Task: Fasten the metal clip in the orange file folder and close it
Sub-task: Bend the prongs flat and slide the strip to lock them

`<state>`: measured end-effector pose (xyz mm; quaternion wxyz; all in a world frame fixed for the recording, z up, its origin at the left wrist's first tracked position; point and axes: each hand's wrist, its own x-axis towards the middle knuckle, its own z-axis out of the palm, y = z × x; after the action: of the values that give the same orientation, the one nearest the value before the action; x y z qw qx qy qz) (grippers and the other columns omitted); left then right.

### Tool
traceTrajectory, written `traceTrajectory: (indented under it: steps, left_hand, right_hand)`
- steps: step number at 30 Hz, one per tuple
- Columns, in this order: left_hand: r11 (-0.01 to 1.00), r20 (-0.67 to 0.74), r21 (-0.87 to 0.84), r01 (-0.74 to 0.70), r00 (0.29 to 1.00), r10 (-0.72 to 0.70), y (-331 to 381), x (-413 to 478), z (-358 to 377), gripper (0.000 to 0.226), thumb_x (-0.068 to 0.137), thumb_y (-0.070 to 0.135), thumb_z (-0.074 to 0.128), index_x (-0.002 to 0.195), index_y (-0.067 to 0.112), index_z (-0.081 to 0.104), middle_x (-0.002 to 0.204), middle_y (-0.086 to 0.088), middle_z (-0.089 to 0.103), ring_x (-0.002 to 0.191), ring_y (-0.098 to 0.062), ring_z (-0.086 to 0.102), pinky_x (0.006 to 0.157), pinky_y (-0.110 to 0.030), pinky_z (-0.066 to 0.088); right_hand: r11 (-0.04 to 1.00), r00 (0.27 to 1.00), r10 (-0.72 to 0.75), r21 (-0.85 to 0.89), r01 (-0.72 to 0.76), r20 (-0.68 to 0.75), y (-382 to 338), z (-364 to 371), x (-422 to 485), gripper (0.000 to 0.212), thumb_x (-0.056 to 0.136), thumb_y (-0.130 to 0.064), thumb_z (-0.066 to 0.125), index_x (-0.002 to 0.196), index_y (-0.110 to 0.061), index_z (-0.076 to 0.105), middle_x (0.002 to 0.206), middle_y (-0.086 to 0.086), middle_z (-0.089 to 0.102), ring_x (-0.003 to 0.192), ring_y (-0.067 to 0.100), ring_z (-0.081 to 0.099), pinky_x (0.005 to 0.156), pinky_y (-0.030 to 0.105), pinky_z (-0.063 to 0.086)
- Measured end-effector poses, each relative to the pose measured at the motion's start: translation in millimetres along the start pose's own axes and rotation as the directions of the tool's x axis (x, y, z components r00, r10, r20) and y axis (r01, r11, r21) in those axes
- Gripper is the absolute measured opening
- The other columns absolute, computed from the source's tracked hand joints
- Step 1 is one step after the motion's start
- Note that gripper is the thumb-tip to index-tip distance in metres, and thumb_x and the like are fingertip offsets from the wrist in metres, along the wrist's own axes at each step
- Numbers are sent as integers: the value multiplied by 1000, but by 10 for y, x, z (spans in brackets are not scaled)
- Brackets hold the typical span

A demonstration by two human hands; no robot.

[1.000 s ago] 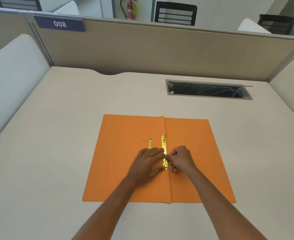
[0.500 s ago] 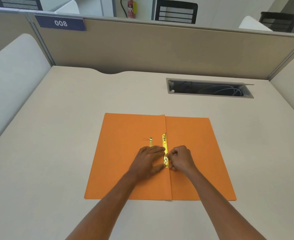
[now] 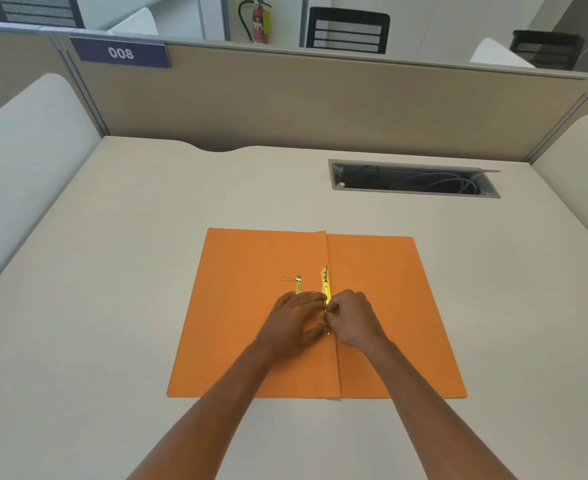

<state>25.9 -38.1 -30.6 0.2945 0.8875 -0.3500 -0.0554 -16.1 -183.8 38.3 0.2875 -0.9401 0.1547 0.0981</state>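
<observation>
The orange file folder lies open and flat on the desk in front of me. A gold metal clip bar runs along its centre fold. A second short gold piece sits just left of it, mostly hidden under my fingers. My left hand lies palm down on the left leaf, fingers pressing against the clip bar. My right hand is curled beside the fold, its fingertips pinching the lower part of the clip bar.
The beige desk is bounded by a partition wall at the back and white side panels. An open cable tray with wires is set into the desk at the back right.
Both hands stay at the clip with only slight finger shifts. The view has tilted a little.
</observation>
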Motion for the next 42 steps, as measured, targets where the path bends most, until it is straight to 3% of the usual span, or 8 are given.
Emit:
traceTrajectory:
  steps: [4, 9, 15, 25, 32, 38, 42]
  left_hand:
    - [1000, 30, 25, -9, 1000, 8, 12, 2, -23, 47, 84, 42, 61, 130, 32, 52, 144, 16, 46, 137, -4, 34, 114, -38, 18]
    - [998, 47, 54, -19, 999, 16, 8, 19, -47, 47, 85, 42, 61, 129, 30, 54, 144, 13, 45, 136, -10, 36, 114, -38, 19]
    - [999, 54, 49, -7, 999, 4, 5, 18, -38, 48, 86, 43, 62, 131, 30, 54, 147, 12, 44, 137, -11, 35, 115, -38, 18]
    - [999, 46, 45, -21, 999, 18, 3, 18, -51, 46, 86, 42, 63, 129, 29, 56, 147, 9, 45, 137, -13, 37, 114, -39, 20]
    - [998, 29, 49, -35, 999, 33, 5, 28, -53, 44, 84, 41, 65, 126, 28, 59, 144, 10, 48, 135, -14, 40, 113, -40, 24]
    - [998, 28, 57, -28, 999, 27, 3, 30, -47, 44, 84, 42, 64, 126, 29, 59, 144, 11, 48, 134, -13, 40, 113, -41, 26]
    - [997, 20, 74, -33, 999, 31, 15, 30, -51, 43, 83, 38, 65, 125, 29, 60, 143, 10, 49, 134, -14, 41, 111, -39, 26]
  right_hand:
    - [1000, 997, 14, 6, -14, -78, 83, 39, -38, 14, 86, -16, 62, 84, -11, 75, 92, 15, 70, 88, 31, 63, 69, 35, 52]
    - [992, 991, -22, 117, 37, -129, 165, 102, -168, 16, 84, -11, 63, 75, -12, 77, 74, 7, 75, 78, 25, 64, 66, 37, 53]
    - [982, 971, -86, 145, 121, -225, 224, 245, -284, 9, 82, -9, 68, 82, -10, 77, 81, 5, 74, 72, 19, 65, 66, 38, 55]
    - [980, 949, -189, 4, 197, -252, 284, 327, -394, 18, 88, -8, 59, 94, -11, 76, 84, 3, 71, 75, 21, 63, 66, 35, 51]
    - [977, 958, -206, -101, 189, -200, 252, 290, -366, 21, 92, -11, 56, 96, -10, 76, 88, 4, 71, 78, 20, 62, 63, 24, 38]
    - [970, 973, -172, -197, 141, -155, 178, 282, -325, 20, 93, -12, 52, 90, -7, 70, 91, 8, 68, 83, 27, 62, 61, 27, 33]
    - [972, 979, -138, -207, 106, -147, 70, 313, -333, 17, 92, -10, 53, 85, -5, 67, 90, 12, 68, 80, 30, 63, 59, 31, 39]
